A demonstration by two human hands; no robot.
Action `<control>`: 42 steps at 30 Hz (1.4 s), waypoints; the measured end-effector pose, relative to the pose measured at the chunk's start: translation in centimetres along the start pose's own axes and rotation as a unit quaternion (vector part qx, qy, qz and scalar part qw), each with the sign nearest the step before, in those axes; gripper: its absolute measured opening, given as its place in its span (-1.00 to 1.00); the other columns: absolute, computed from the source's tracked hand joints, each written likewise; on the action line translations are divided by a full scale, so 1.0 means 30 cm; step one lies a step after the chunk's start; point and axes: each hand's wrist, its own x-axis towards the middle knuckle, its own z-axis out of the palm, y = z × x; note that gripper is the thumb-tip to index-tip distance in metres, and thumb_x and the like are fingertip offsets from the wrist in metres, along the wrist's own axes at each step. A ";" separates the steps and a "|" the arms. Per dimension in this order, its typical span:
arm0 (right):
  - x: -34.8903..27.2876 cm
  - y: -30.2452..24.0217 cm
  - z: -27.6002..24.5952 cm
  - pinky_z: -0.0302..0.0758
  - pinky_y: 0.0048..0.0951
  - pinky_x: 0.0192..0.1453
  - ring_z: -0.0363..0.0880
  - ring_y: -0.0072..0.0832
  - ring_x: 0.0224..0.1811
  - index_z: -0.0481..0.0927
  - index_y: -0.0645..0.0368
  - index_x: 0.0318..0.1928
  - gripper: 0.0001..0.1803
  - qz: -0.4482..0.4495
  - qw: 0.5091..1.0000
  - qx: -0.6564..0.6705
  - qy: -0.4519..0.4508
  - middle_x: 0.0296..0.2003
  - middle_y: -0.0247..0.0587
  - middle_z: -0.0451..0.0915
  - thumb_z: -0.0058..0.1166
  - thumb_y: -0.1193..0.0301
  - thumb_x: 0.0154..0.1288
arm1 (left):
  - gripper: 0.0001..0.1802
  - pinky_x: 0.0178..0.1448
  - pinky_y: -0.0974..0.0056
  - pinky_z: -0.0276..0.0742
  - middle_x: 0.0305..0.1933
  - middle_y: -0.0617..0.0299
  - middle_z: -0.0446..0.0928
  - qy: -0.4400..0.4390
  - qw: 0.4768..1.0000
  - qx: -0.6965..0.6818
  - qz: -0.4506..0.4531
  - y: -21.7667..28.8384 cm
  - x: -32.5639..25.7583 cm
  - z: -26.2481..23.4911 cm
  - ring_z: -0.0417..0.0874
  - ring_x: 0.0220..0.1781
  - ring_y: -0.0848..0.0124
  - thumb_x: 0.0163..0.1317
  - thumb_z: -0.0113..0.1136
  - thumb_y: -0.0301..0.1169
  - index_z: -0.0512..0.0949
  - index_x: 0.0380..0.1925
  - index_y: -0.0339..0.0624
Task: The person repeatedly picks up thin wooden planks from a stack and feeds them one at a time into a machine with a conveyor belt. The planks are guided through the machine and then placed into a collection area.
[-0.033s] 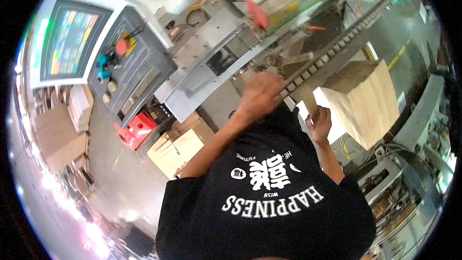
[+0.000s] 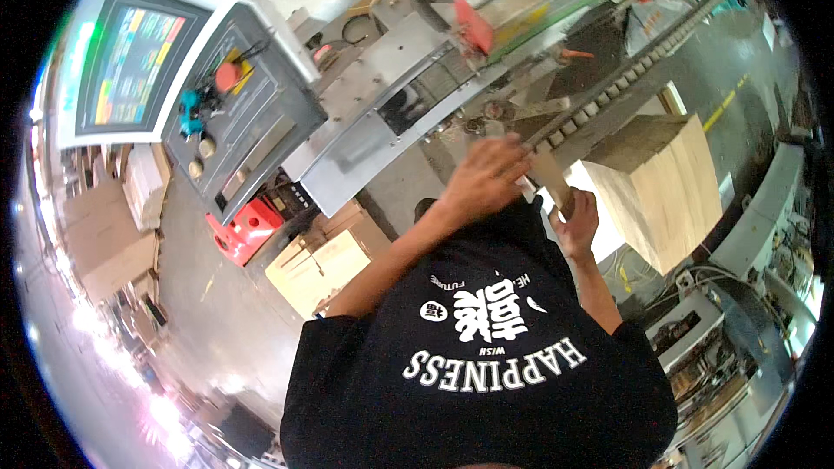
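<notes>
I see a thin wooden strip [image 2: 549,181] held slanted just below the machine's roller track [image 2: 608,100] | my left hand [image 2: 486,178] curled over its upper end, fingers pressed together | my right hand [image 2: 575,221] gripping its lower end, fingers wrapped | stack of pale wooden boards [image 2: 660,182] just right | control panel [image 2: 239,122] well left.

A grey concrete floor [image 2: 187,295] carries the things. On it stand a red box [image 2: 243,230] and cardboard boxes [image 2: 326,265]. A stack of wooden boards [image 2: 669,187] stands there too.
</notes>
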 end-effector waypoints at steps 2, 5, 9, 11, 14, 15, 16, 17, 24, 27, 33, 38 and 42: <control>0.092 -0.042 0.055 0.63 -0.01 0.10 0.63 0.04 0.08 0.61 0.19 0.10 -0.44 -0.025 0.999 0.006 -0.045 0.00 0.05 0.61 0.46 0.23 0.12 | -0.33 0.78 -0.15 0.05 0.48 0.18 0.53 -0.075 0.996 0.036 0.038 0.056 0.035 -0.011 0.40 0.62 0.19 0.33 0.36 0.06 0.59 0.34 -0.03; 0.299 -0.236 0.047 0.59 -0.05 0.17 0.62 -0.01 0.11 0.62 0.14 0.13 -0.43 -0.124 0.990 0.018 -0.069 0.01 -0.06 0.61 0.49 0.19 0.16 | -0.33 0.77 -0.09 0.07 0.46 0.16 0.54 -0.145 0.984 0.100 -0.024 -0.053 -0.029 0.029 0.41 0.60 0.17 0.35 0.34 0.05 0.58 0.36 -0.04; 0.489 -0.385 0.129 0.47 0.04 0.39 0.54 -0.04 0.29 0.63 0.12 0.17 -0.45 -0.224 0.968 0.048 -0.101 0.16 -0.09 0.59 0.42 0.21 0.20 | -0.37 0.57 -0.13 0.27 0.33 0.09 0.59 -0.098 0.986 0.031 -0.133 -0.243 -0.130 -0.079 0.51 0.44 0.06 0.36 0.38 -0.15 0.53 0.38 -0.09; 0.542 -0.514 0.197 0.45 0.03 0.42 0.53 -0.06 0.30 0.63 0.11 0.19 -0.45 -0.269 0.955 0.100 -0.069 0.18 -0.10 0.58 0.40 0.22 0.22 | -0.32 0.48 -0.16 0.32 0.34 0.07 0.57 -0.034 0.974 0.023 -0.224 -0.335 -0.255 -0.136 0.51 0.39 -0.01 0.30 0.45 -0.22 0.50 0.40 -0.07; 0.557 -0.611 0.237 0.47 0.03 0.40 0.53 -0.06 0.28 0.61 0.11 0.23 -0.38 -0.255 0.956 0.135 -0.046 0.12 -0.12 0.58 0.46 0.24 0.17 | -0.31 0.51 -0.14 0.33 0.45 0.07 0.49 0.025 0.948 0.118 -0.295 -0.422 -0.421 -0.168 0.48 0.46 -0.03 0.30 0.46 -0.27 0.47 0.42 -0.06; 0.558 -0.615 0.276 0.48 0.02 0.40 0.53 -0.07 0.29 0.59 0.10 0.27 -0.35 -0.208 0.954 0.191 -0.099 0.14 -0.12 0.55 0.48 0.22 0.18 | -0.31 0.52 -0.14 0.33 0.48 0.07 0.47 0.051 0.939 0.150 -0.306 -0.455 -0.472 -0.168 0.47 0.48 -0.02 0.31 0.46 -0.27 0.46 0.42 -0.07; 0.556 -0.613 0.335 0.49 0.01 0.39 0.53 -0.08 0.30 0.57 0.08 0.30 -0.31 -0.159 0.944 0.245 -0.152 0.15 -0.12 0.53 0.51 0.19 0.19 | -0.30 0.58 -0.18 0.25 0.61 0.02 0.33 0.056 0.937 0.140 -0.317 -0.477 -0.499 -0.185 0.36 0.57 -0.08 0.34 0.44 -0.25 0.45 0.44 -0.06; 0.552 -0.610 0.397 0.50 -0.01 0.39 0.53 -0.09 0.31 0.54 0.07 0.33 -0.28 -0.111 0.926 0.298 -0.206 0.17 -0.12 0.51 0.54 0.17 0.20 | -0.30 0.60 -0.18 0.22 0.63 0.01 0.29 0.057 0.930 0.167 -0.321 -0.492 -0.507 -0.194 0.32 0.59 -0.10 0.34 0.44 -0.23 0.44 0.45 -0.06; 0.564 -0.724 0.730 0.34 0.03 0.65 0.15 -0.09 0.67 0.32 0.08 0.54 0.08 0.154 0.703 0.622 -0.308 0.57 -0.01 -0.06 0.59 -0.12 0.18 | -0.12 0.63 -0.27 0.10 0.63 -0.16 0.18 0.141 0.886 0.247 -0.367 -0.601 -0.428 -0.198 0.21 0.61 -0.19 0.24 0.52 0.02 0.41 0.49 -0.02; 0.560 -0.798 0.731 0.14 0.08 0.74 -0.09 -0.06 0.77 0.34 0.02 0.56 0.06 0.138 0.681 0.660 -0.286 0.67 0.03 -0.23 0.58 -0.11 0.19 | -0.04 0.61 -0.29 0.10 0.62 -0.17 0.19 0.173 0.857 0.263 -0.409 -0.637 -0.436 -0.183 0.21 0.61 -0.19 0.17 0.57 0.10 0.40 0.50 0.00; 0.548 -0.826 0.647 -0.27 0.01 0.82 -0.47 -0.15 0.82 0.36 -0.09 0.58 -0.14 0.076 0.677 0.656 -0.324 0.73 0.08 -0.66 0.45 0.09 0.38 | 0.04 0.62 -0.26 0.07 0.64 -0.16 0.16 0.160 0.852 0.300 -0.397 -0.666 -0.642 -0.221 0.19 0.64 -0.17 0.12 0.58 0.17 0.37 0.52 0.01; 0.542 -0.820 0.660 -0.32 -0.01 0.81 -0.54 -0.09 0.81 0.38 -0.09 0.56 -0.18 0.074 0.661 0.681 -0.307 0.70 0.20 -0.73 0.45 0.14 0.38 | 0.12 0.63 -0.31 0.01 0.64 -0.19 0.14 0.154 0.845 0.291 -0.421 -0.670 -0.697 -0.271 0.15 0.65 -0.18 0.15 0.50 0.30 0.28 0.58 0.00; 0.568 -0.795 0.676 -0.26 0.04 0.80 -0.55 -0.06 0.81 0.42 -0.05 0.52 -0.17 0.072 0.666 0.694 -0.262 0.71 0.21 -0.70 0.49 0.05 0.33 | 0.18 0.63 -0.35 -0.04 0.61 -0.25 0.14 0.150 0.849 0.260 -0.435 -0.679 -0.629 -0.249 0.12 0.64 -0.21 0.14 0.40 0.44 0.25 0.59 -0.02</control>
